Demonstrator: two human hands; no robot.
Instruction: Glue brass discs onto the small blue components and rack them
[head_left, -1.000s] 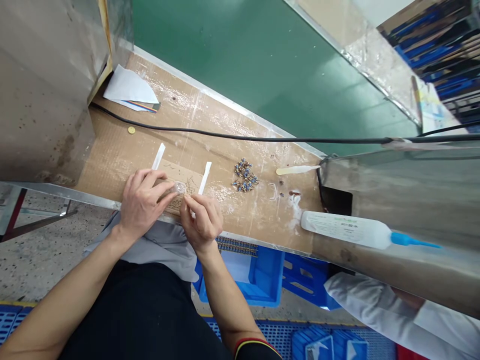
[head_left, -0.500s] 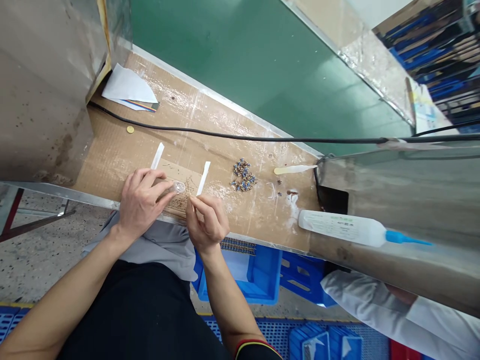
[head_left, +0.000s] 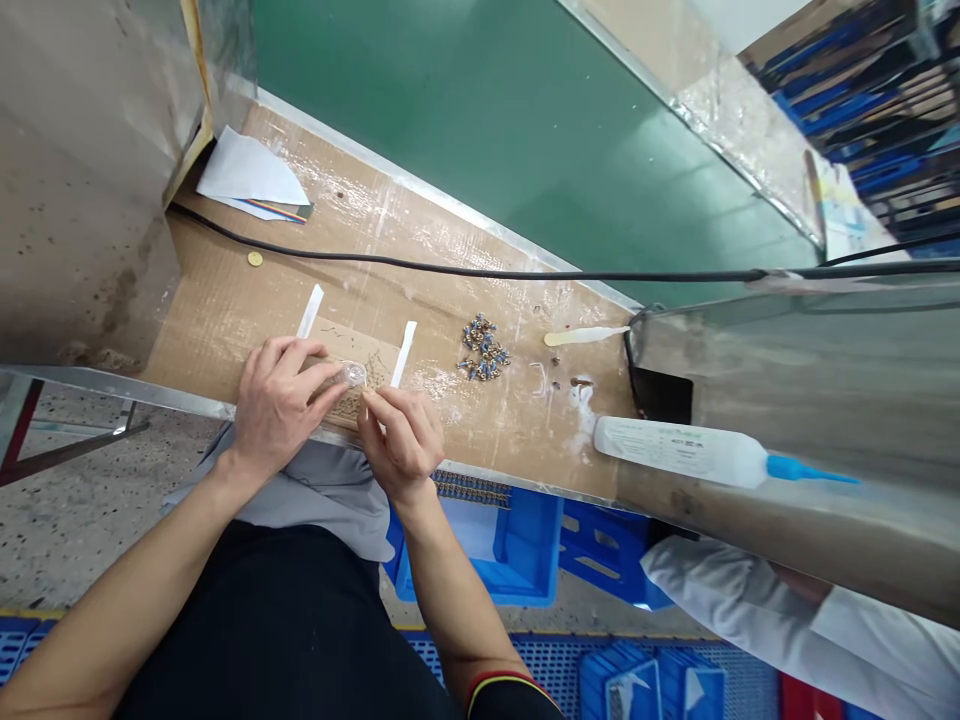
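Observation:
Between the thumb and fingers of my left hand (head_left: 279,402) is a small round clear plastic piece (head_left: 353,374). My right hand (head_left: 403,432) is pinched close beside it, with the fingertips near the piece's right edge; whatever they hold is too small to make out. Under both hands lies a brown cardboard patch (head_left: 358,345) scattered with tiny dark bits, with a white tape strip (head_left: 403,354) at its right and another white strip (head_left: 310,311) at its left. To the right sits a heap of small blue and brass-coloured parts (head_left: 484,348).
A black cable (head_left: 450,271) crosses the cardboard-covered bench. At the right lie a white bottle with a blue nozzle (head_left: 682,452) and a pale plastic stick (head_left: 585,336). White paper (head_left: 251,172) rests at the back left. A blue crate (head_left: 525,590) stands below the bench edge.
My right hand has moved left, bringing its pinched fingertips closer to the clear piece. My left hand keeps its hold on that piece. The whole view has shifted slightly.

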